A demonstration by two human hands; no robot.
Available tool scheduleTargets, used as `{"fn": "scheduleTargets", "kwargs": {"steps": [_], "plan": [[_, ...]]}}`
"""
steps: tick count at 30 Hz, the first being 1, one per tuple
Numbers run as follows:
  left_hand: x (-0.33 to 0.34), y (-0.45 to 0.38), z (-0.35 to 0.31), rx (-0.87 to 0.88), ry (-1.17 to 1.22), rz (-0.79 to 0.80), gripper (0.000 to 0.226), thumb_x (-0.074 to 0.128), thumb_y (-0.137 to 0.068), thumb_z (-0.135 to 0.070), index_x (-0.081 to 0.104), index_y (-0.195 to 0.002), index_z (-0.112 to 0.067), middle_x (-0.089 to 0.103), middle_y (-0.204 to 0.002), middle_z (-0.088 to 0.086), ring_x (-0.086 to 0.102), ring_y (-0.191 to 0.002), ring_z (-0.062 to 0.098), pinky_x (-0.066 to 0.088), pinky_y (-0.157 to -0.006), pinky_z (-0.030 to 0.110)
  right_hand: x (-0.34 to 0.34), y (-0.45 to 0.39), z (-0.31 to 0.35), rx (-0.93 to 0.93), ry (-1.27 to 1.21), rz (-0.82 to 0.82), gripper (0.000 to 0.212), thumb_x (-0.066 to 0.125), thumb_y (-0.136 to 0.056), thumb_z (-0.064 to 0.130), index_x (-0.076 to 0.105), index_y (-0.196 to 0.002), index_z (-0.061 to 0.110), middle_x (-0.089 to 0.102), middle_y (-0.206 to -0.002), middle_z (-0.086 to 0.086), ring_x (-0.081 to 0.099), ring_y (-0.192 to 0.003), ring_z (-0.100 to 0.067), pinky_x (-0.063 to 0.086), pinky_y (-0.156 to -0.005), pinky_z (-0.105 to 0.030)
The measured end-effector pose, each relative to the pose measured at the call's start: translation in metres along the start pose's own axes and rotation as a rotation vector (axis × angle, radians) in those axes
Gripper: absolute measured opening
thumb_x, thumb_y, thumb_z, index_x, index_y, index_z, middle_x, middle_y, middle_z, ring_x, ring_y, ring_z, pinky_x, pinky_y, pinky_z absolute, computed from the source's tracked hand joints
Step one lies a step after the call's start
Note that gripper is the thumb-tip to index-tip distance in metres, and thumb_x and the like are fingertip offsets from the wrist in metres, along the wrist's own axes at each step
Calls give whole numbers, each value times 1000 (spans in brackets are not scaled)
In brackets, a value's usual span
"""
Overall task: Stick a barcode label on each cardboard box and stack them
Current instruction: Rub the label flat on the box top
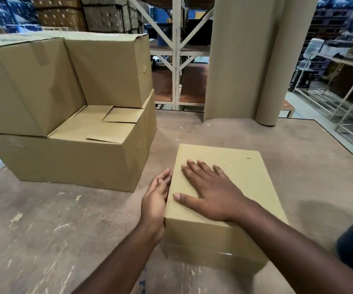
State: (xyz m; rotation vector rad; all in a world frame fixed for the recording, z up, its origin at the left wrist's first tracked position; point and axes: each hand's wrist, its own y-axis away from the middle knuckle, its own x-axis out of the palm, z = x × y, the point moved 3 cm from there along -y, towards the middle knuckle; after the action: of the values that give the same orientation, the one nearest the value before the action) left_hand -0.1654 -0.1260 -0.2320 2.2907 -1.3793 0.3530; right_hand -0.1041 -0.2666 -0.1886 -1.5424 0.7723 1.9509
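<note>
Right hand [211,196]: flat on top of the small cardboard box [245,166], fingers straight and spread, thumb out toward the near-left edge; holding nothing, only pressing down, probably to pin the box in place or smooth its top.
Left hand [155,200]: open against the box's left side wall, palm turned inward, fingers loosely extended along the upper edge; no curl round anything, likely bracing the box against a sideways slide.
Small cardboard box: closed, flat on the worktable [44,230], near the front and right of centre; tape visible along the near lower face. No barcode label visible on the top or the sides in view; whatever lies under the right palm is hidden.
Label supply: none in view.
Stack of larger boxes [76,149]: to the left and further back, well apart from the small box; a wide lower box carrying two more on top, the left upper one sitting askew. One flap of the lower box lifted slightly.
Cardboard rolls [241,60]: two tall rolls standing upright at the table's far edge, behind the small box.
Background: shelving frames and stored cartons, too blurred for detail.
Stage, as a judgement: small box steadied for labelling or just after pressing; stacking onto the pile not yet done.
Next need, as a judgement: two-handed side grip to lift across to the stack.
</note>
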Motion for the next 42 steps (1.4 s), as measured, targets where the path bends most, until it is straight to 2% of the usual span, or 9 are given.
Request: {"fn": "scheduleTargets", "kwargs": {"steps": [2, 8, 14, 21, 23, 27, 34, 40, 42], "plan": [[-5, 6, 8, -35, -5, 99, 42, 40, -105, -44, 57, -138, -25, 68, -134, -2, 67, -120, 19, 53, -99, 38, -5, -10, -11, 94, 5, -3, 88, 13, -91, 88, -5, -164, 42, -14, -172, 13, -14, -159, -11, -6, -128, -50], [-15, 12, 16, -28, -175, 239, 52, 50, -99, -13, 45, -148, -33, 68, -133, -7, 67, -119, 17, 49, -91, 32, -37, -35, -83, 460, 144, -51, 63, 11, -109, 52, 8, -167, 25, 0, -175, -1, 3, -161, -21, 0, -128, -56], [-14, 11, 18, -33, -205, 258, 56, 44, -102, -11, 41, -154, -34, 59, -144, -12, 63, -124, 11, 48, -99, 31, -7, 14, -5, -206, -1, 42, 66, 14, -105, 64, -3, -164, 41, -20, -167, 21, -21, -154, 0, -11, -127, -33], [-16, 6, 21, -9, -224, 290, 58, 40, -103, -8, 35, -157, -31, 60, -143, -15, 61, -127, 10, 49, -95, 23, -52, 2, -143, 659, 276, 16, 78, 2, -102, 64, 8, -167, 20, 1, -175, 1, 2, -161, -18, -8, -126, -58], [-16, 5, 21, 7, -214, 293, 58, 39, -102, -7, 36, -156, -30, 62, -141, -14, 62, -125, 11, 52, -90, 21, -53, 9, -120, 532, 405, -38, 75, 1, -104, 60, 6, -166, 19, -3, -174, 1, -4, -161, -17, -13, -125, -57], [-11, 2, 26, -8, -133, 286, 59, 36, -100, -1, 40, -154, -25, 69, -131, -11, 67, -118, 14, 56, -84, 22, -18, 34, -8, -138, 0, 63, 65, 9, -105, 64, -4, -164, 39, -19, -166, 22, -22, -153, 2, -14, -127, -36], [-13, 0, 26, -7, -158, 293, 59, 36, -100, -5, 38, -154, -29, 69, -130, -16, 66, -119, 13, 53, -86, 24, -26, 20, -94, 387, 133, 27, 82, 6, -100, 69, -5, -166, 20, -13, -173, 4, -11, -159, -12, -6, -129, -40], [-11, 4, 27, -7, -121, 302, 68, 49, -88, -16, 39, -154, -29, 62, -142, 1, 61, -128, 26, 45, -108, 44, 2, 56, -9, -52, 9, 22, 76, 4, -99, 71, -5, -165, 35, -18, -168, 19, -21, -154, 2, -7, -129, -31], [-12, 3, 27, -20, -119, 311, 66, 49, -91, -15, 38, -154, -31, 63, -141, -1, 62, -127, 23, 50, -99, 36, 2, 66, -20, -51, -3, 11, 70, 4, -100, 72, -2, -164, 43, -18, -166, 27, -21, -152, 8, -6, -129, -29]]}}
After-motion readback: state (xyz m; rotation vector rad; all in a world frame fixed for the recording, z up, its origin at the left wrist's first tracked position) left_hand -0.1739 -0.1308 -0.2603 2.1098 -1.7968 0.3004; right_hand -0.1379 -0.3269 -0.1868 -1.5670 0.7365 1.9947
